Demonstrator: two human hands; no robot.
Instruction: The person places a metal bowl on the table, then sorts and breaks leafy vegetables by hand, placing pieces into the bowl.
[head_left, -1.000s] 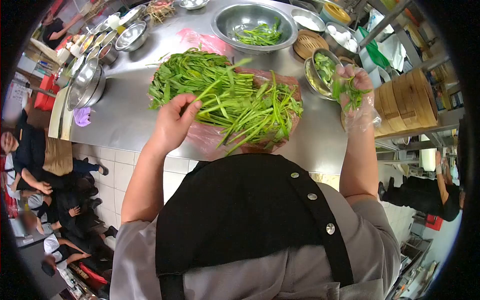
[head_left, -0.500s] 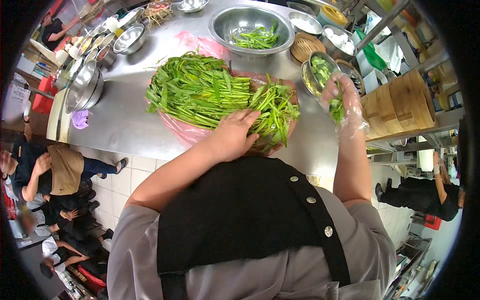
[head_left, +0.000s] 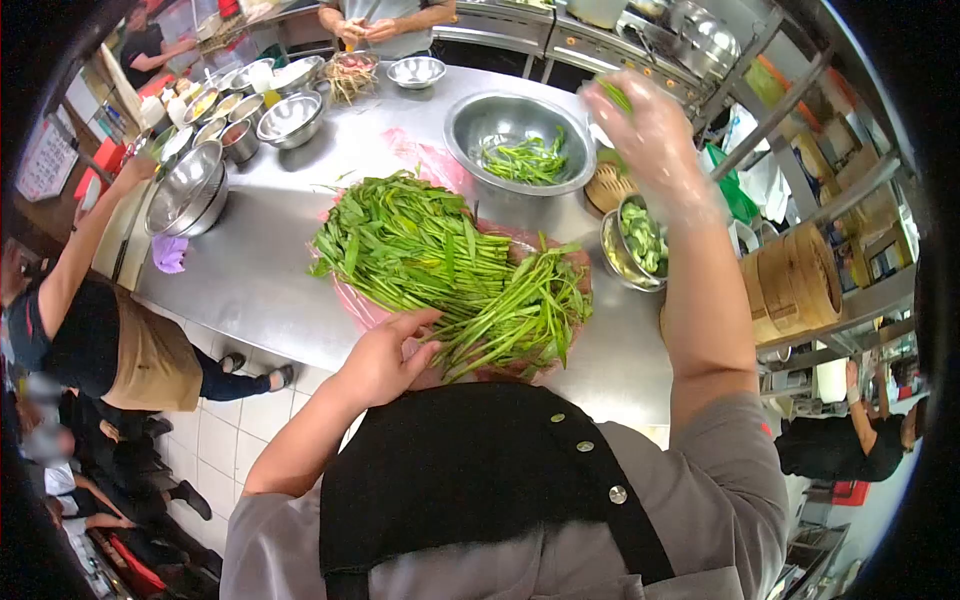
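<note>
A big pile of leafy green vegetables with long stems lies on a pink plastic bag on the steel table. My bare left hand is at the near edge of the pile, fingers stretched and apart, beside the loose stems. Raised at the upper right, my right hand wears a clear plastic glove. It is closed on some leafy greens, smeared by motion. Left of that hand stands a large steel bowl with cut green stems in it.
Below my right forearm's left side sits a bowl of cut green vegetables; bamboo steamers stand farther right. Steel bowls are at the table's left. A co-worker reaches in there, and another person's hands work across the table.
My right hand has risen forward with the greens, from beside the vegetable bowl. My left hand has slid back to the near left edge of the pile. The view has tilted up.
</note>
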